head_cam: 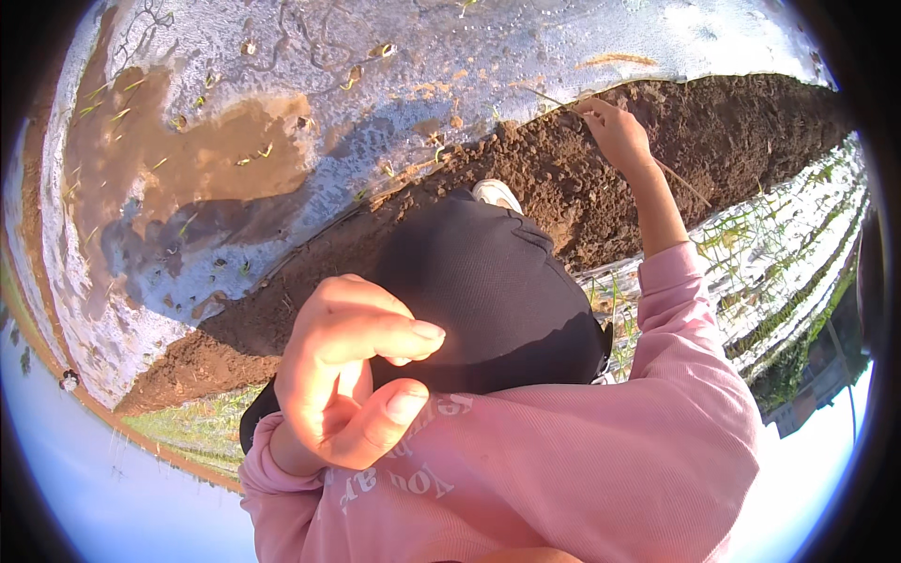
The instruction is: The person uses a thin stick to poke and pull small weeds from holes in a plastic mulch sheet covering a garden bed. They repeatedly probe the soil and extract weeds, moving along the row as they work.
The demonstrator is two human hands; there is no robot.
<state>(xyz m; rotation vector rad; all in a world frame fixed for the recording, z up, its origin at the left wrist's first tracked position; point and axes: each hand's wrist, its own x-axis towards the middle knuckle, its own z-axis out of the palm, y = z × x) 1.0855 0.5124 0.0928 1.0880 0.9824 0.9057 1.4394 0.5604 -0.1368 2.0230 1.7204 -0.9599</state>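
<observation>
My right hand (616, 134) is shut on a thin stick (683, 181) above the brown soil, at the edge of a pale plastic mulch film (493, 42). One end of the stick reaches over the film; the rest passes behind the hand and wrist across the furrow. My left hand (359, 373) is raised close to the camera, in front of my pink top and dark trousers. Its fingers are curled, with a gap between thumb and forefinger and nothing seen between them. Small green seedlings (264, 150) poke up through the film and the mud on it.
Muddy water and wet soil (211, 151) lie on the film at left. A furrow of crumbly soil (739, 127) runs diagonally past my light shoe (497, 195). At right is another film-covered strip with green plants (732, 243). A distant person (70, 380) is at far left.
</observation>
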